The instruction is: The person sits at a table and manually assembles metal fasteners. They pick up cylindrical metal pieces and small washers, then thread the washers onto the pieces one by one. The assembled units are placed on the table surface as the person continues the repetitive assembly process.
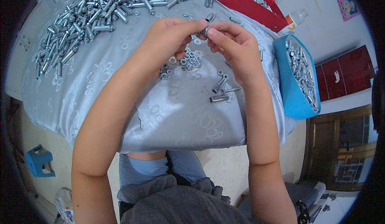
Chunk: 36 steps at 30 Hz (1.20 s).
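Over the middle of the table, my left hand (170, 35) and my right hand (232, 43) meet fingertip to fingertip around a small metal sleeve bolt (205, 31). Both hands pinch it; which hand holds which part I cannot tell. Under the hands lies a small heap of silver nuts and washers (189, 60). A few loose metal sleeves (219, 88) lie just below my right hand. A large pile of the same silver sleeve bolts (96, 11) covers the far left of the table.
The table wears a shiny grey patterned cloth (176, 120). A blue box (294, 87) with metal parts sits at the right edge, a red box (248, 1) at the back, a plastic bottle (296, 17) beside it. A blue stool (39, 162) stands on the floor at left.
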Available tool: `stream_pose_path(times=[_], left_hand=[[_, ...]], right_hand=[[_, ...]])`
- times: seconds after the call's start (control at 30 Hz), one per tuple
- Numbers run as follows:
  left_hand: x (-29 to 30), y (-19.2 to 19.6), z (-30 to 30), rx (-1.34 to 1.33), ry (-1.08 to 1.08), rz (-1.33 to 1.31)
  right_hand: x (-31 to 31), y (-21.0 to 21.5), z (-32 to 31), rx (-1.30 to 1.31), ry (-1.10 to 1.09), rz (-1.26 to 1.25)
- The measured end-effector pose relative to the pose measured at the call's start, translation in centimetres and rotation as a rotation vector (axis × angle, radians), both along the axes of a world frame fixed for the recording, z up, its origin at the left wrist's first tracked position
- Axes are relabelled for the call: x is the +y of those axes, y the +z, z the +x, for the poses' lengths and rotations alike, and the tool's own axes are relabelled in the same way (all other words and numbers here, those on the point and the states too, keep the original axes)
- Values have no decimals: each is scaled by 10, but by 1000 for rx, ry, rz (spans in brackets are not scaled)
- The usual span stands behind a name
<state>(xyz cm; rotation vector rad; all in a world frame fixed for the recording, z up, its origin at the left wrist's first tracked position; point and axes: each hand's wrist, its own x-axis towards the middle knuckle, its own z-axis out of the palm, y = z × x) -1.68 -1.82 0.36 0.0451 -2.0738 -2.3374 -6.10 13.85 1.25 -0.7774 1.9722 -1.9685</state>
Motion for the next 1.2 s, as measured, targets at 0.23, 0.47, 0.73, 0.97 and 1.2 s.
stream_pose_path(times=[0.23,0.47,0.73,0.97,1.2], left_hand=[[0,-1,0,-17,-105,-37],[3,-1,3,-5,5,-90],[4,-3,-3,56,208,-44],[1,-3,-2,128,208,-100],[2,0,0,101,161,-40]], right_hand=[[9,2,-1,-302,202,-26],[2,-4,1,-206,180,-99],[-6,-8,4,65,-53,-58],[-6,-15,5,328,-162,84],[-2,-1,9,454,-204,197]])
